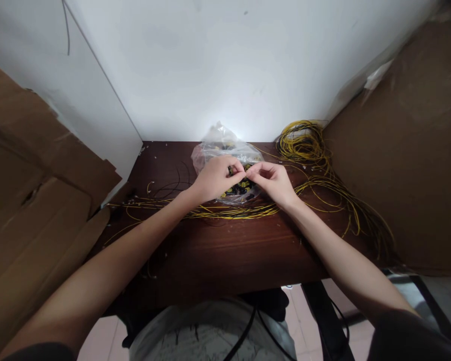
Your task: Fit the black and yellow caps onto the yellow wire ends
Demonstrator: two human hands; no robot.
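Hands [216, 179] [273, 183] close together (2 pinches)

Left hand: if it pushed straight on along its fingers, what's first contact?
Probably the right hand: its fingertips meet or nearly meet those of the left hand. Depth is unclear from one view; the plastic bag seems to lie beneath.

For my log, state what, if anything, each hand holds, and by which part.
It cannot be told: left hand and right hand pinch, but anything held is indistinct.
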